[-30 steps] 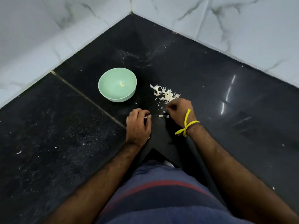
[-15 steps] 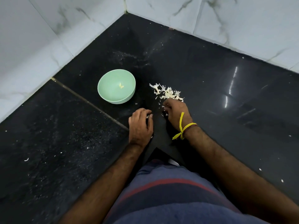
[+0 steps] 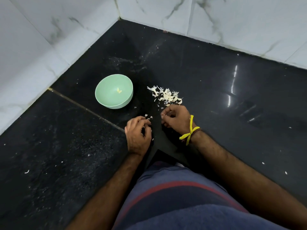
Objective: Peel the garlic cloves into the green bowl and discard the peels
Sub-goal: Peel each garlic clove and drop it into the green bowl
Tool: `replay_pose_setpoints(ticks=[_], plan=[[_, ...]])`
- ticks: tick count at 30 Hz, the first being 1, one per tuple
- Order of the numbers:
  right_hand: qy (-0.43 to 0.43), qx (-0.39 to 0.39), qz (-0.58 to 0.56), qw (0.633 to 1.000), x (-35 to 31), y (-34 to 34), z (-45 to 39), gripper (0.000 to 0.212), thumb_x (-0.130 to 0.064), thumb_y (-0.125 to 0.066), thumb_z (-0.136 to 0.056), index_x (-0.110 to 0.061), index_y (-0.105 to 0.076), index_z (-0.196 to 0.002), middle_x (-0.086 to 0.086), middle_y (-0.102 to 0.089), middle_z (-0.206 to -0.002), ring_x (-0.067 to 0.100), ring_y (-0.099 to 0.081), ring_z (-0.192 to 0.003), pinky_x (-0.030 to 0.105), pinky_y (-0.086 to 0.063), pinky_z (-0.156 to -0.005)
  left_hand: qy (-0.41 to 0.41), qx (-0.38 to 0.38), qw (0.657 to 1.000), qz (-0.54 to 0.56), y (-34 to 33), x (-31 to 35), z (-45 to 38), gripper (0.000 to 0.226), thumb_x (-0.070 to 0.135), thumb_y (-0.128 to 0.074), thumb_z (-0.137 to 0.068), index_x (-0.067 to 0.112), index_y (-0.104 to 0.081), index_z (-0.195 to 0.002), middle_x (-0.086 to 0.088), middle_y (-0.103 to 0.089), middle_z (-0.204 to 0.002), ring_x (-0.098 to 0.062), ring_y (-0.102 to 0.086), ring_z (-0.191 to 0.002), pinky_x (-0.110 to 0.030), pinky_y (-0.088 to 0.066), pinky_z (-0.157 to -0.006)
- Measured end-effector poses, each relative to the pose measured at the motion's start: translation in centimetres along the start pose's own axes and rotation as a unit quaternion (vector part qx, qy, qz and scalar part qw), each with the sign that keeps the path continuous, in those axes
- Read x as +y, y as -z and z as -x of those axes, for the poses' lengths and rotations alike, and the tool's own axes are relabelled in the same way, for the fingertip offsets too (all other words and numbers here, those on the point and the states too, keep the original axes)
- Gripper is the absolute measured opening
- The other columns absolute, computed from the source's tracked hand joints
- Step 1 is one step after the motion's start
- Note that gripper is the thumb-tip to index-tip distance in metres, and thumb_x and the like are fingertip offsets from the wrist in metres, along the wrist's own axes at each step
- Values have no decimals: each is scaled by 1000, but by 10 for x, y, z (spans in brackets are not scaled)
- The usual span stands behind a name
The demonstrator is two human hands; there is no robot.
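Note:
The green bowl (image 3: 106,98) stands on the black counter with one small pale garlic piece (image 3: 119,90) inside. To its right lies a pile of white garlic peels (image 3: 167,96). My right hand (image 3: 177,120), with a yellow thread on the wrist, sits just below the pile with its fingers curled and pinches a small white peel bit at the fingertips. My left hand (image 3: 138,135) is close beside it, fingers curled, with small peel scraps (image 3: 148,117) at and between its fingertips. What lies inside either palm is hidden.
The black counter (image 3: 216,90) fills a corner between white marble walls (image 3: 49,39). Its front edge forms a notch just below my hands. Tiny white flecks are scattered over the counter. My blue clothing with a red stripe fills the bottom of the view.
My right hand has drawn back slightly from the peel pile toward my left hand. The left hand has stayed curled in about the same place. The bowl has not moved.

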State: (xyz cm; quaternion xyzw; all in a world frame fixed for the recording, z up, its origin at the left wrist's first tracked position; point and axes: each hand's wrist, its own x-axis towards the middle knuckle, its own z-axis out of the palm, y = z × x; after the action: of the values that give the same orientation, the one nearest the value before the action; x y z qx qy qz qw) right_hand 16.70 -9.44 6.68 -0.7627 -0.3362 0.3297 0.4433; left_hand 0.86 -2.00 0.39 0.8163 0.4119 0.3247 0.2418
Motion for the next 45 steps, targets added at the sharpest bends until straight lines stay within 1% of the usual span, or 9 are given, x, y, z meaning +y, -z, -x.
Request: replay_pose_setpoints(ticks=[4, 7, 11, 15, 22, 28, 31, 36, 45], plan=[[-69, -23, -51, 996, 2, -2, 0, 9, 1, -63, -87, -4, -69, -84, 9, -72, -72, 15, -67, -61, 31, -60, -64, 14, -10, 1000, -8, 0, 0, -2, 21, 24, -54, -82, 21, -73, -89, 5, -70, -110, -22, -57, -109, -35, -38, -91], [-65, -36, -17, 997, 7, -2, 0, 10, 3, -61, -90, -5, -67, -91, 7, -72, -73, 14, -69, -61, 29, -60, -62, 5, -24, 999, -23, 0, 1, -2, 20, 25, -54, -84, 22, -73, -91, 6, -70, -110, -21, -57, -110, -36, -38, -89], [-69, -54, 3, 996, 12, 1, 2, 7, -2, -71, -86, -6, -65, -87, 12, -73, -74, 24, -73, -68, 39, -62, -68, -6, -38, 999, -35, 0, 0, -4, 19, 26, -55, -86, 22, -72, -94, 6, -69, -112, -19, -56, -112, -35, -37, -88], [-59, -69, 110, 990, 9, 3, -2, 16, -8, -78, -79, -21, -72, -73, 5, -73, -69, 20, -72, -67, 33, -62, -69, -8, -57, 998, -35, -3, -2, -6, 16, 24, -57, -88, 22, -70, -98, 6, -67, -116, -18, -54, -115, -36, -36, -89], [-30, -89, 229, 969, 0, -4, -8, 5, -14, -76, -81, -13, -77, -86, -1, -72, -76, 12, -67, -72, 17, -48, -68, -17, -57, 997, -45, -6, -6, -6, 9, 29, -74, -87, 21, -74, -92, 4, -66, -116, -18, -53, -117, -34, -34, -91], [-53, -88, 308, 946, -2, -14, -16, 10, -13, -69, -80, -18, -75, -75, 4, -72, -78, 23, -68, -77, 30, -57, -73, -13, -59, 997, -56, -7, -7, -6, 19, 33, -75, -83, 21, -74, -98, 4, -66, -115, -19, -56, -115, -37, -38, -90], [-69, -92, 355, 928, -8, -20, -17, 12, -14, -63, -82, -14, -75, -85, 13, -71, -93, 34, -67, -88, 39, -58, -78, -13, -58, 996, -60, -7, -7, -7, 20, 34, -75, -83, 22, -74, -98, 4, -66, -115, -19, -57, -114, -38, -39, -89], [-58, -111, 431, 894, -17, -27, -13, 21, -13, -59, -91, -3, -62, -109, 22, -61, -113, 42, -59, -106, 41, -50, -84, -18, -57, 996, -65, -8, -7, -6, 21, 34, -74, -83, 21, -74, -99, 3, -67, -116, -19, -56, -114, -38, -39, -90], [-29, -133, 498, 857, -27, -40, -10, 24, -6, -53, -93, 1, -53, -116, 21, -58, -119, 38, -58, -112, 43, -49, -87, -19, -60, 996, -64, -8, -8, -6, 24, 36, -70, -85, 19, -73, -101, 1, -66, -116, -18, -53, -115, -36, -34, -91]])
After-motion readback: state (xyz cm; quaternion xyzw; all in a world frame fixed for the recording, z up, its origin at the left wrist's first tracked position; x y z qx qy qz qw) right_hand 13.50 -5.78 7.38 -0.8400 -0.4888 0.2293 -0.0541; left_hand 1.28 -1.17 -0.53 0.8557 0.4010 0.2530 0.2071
